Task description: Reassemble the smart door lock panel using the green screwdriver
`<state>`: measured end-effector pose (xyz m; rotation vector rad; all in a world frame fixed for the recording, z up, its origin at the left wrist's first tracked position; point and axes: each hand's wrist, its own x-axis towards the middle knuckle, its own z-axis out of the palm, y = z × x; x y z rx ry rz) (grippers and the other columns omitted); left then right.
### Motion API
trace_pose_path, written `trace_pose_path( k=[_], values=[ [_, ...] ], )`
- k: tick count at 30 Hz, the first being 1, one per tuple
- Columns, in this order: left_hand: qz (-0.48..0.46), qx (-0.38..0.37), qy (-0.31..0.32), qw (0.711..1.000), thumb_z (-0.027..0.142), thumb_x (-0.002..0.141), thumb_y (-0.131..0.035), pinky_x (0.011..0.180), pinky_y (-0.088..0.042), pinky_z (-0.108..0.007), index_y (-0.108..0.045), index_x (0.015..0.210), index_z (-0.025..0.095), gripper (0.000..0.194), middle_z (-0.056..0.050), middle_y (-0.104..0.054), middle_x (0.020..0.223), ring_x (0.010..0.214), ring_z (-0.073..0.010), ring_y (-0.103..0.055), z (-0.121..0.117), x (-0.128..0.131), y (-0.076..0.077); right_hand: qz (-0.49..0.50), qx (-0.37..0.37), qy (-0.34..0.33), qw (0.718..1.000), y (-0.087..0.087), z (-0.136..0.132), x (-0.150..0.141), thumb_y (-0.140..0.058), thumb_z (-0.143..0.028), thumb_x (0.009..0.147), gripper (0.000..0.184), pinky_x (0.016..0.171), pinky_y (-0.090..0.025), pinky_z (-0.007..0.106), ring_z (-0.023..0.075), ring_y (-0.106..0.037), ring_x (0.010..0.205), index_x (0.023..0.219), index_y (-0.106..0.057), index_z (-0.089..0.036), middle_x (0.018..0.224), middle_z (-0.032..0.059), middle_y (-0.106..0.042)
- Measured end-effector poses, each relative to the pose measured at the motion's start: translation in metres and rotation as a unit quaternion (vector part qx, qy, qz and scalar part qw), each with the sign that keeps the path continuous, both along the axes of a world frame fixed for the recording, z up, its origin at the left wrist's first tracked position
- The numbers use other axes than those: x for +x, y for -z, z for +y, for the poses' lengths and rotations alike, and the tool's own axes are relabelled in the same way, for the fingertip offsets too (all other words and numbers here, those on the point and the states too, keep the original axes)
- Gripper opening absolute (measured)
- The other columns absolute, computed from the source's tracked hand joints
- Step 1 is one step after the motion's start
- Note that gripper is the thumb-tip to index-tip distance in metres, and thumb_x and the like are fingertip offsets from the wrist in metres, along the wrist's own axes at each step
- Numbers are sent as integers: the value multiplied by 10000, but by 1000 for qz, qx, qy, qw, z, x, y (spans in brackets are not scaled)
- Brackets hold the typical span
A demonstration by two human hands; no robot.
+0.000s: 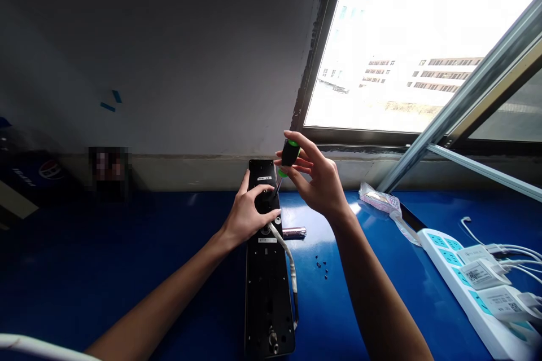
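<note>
Head view: my left hand (248, 217) presses open-fingered on the long black lock plate (267, 293) lying on the blue table (105, 237), my right hand (317, 180) grips the screwdriver (290, 153) at the plate, and small screws (322, 265) lie loose nearby

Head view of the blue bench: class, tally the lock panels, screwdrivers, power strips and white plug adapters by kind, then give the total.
Black door lock panel: 1
Green-and-black screwdriver: 1
White power strip: 1
White plug adapters: 3
Total: 6
</note>
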<state>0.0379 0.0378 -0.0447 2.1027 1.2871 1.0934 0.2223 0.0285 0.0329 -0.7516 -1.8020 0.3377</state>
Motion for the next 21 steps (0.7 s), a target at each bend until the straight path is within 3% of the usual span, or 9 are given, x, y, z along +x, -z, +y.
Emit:
trace_pose_path(
  k=[9,12,16,18,21],
  values=[
    [17,1,2,1000,395,778,-872,1272,-391,-482,-725,1296,263,554,-98,-200,1761,1546,-384,-396,2,-1,2,1,21,67,998,3,-2,-3,-648,-233,956,508,979,-687,417,208,-795,1035,1449,-588,-341,1323,-9,-748],
    [42,-3,2,999,398,817,-845,1239,-428,-539,-670,1377,270,600,-119,-163,1765,1529,-419,-412,1,-1,-2,18,-1,72,997,0,-4,1,-650,-249,944,527,971,-681,416,205,-786,1016,1456,-547,-322,1199,10,-778],
    [68,98,-26,993,412,895,-777,1241,-356,-672,-628,1421,278,563,-115,-127,1768,1601,-468,-209,-7,0,-13,24,-21,66,997,-16,-15,26,-696,-293,909,506,893,-680,372,218,-772,1043,1382,-516,-308,1095,21,-769],
    [68,168,3,983,371,950,-715,1255,-349,-658,-668,1354,246,425,-117,-212,1744,1610,-434,-205,-15,4,-18,-14,-54,48,997,-26,-23,46,-744,-302,871,475,866,-679,363,209,-779,968,1293,-526,-301,1018,-4,-754],
    [108,200,119,967,302,998,-642,1227,-440,-585,-720,1229,196,265,-136,-517,1561,1555,-369,-356,-29,15,-20,-129,-192,12,973,-34,-32,75,-754,-281,856,408,793,-671,345,203,-775,888,1199,-533,-274,937,-10,-727]
  ],
)
